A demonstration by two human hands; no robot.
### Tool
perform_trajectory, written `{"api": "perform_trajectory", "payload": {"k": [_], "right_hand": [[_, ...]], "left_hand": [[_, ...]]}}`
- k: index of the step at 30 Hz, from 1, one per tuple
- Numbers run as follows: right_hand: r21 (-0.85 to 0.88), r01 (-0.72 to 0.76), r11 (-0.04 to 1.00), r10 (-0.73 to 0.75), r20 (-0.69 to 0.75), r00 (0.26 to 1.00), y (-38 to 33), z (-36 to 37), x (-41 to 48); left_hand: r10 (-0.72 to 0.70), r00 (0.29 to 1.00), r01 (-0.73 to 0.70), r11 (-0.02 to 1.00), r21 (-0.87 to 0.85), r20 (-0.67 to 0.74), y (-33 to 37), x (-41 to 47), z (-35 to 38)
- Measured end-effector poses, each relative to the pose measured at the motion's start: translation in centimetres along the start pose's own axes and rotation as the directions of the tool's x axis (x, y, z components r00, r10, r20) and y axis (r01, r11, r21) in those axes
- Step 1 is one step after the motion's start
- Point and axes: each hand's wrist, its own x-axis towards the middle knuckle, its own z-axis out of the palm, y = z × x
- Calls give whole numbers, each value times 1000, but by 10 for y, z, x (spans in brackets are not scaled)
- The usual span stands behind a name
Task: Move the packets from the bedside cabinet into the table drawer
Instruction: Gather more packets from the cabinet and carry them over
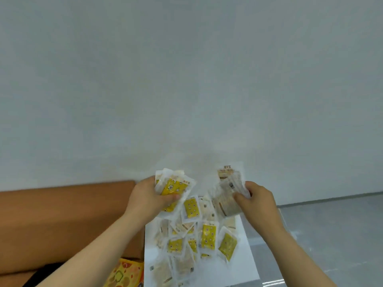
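Left grip (149, 197) clasps yellow packets (173, 188); right grip (259, 204) clasps pale packets (226, 198). Loose packets (208, 235) fill the cabinet (246, 264) nearly edge to edge, with open floor (331, 235) to its right.

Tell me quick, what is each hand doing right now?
Left hand: closed round a bunch of yellow packets.
Right hand: closed round a bunch of pale packets.
More loose packets lie on the white cabinet top below.
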Motion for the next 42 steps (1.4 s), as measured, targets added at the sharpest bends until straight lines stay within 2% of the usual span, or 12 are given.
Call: {"api": "perform_trajectory", "payload": {"k": [4,9,15,20,25,32,42], "right_hand": [[21,47,999,-43,-135,990,-28,-71,-5],[-2,119,993,-113,-330,937,-51,-174,-28],[-16,178,984,-157,-553,819,-58,-305,-77],[-77,205,976,-199,-698,688,-50,-410,-132],[-140,191,972,-227,-783,579,-24,-497,-201],[-167,129,978,-209,-839,503,34,-567,-290],[-208,-154,966,-157,-944,290,94,-631,-386]], "left_hand": [[191,982,-191,980,-55,-12,78,-1,-21],[397,918,-394,906,-157,-15,186,-22,-27],[620,785,-600,754,-266,-13,313,-75,-15],[751,659,-720,616,-319,-39,409,-141,9],[831,557,-765,507,-398,-11,475,-215,54],[883,466,-735,423,-530,58,538,-294,126],[963,189,-651,269,-710,192,618,-383,242]]}}
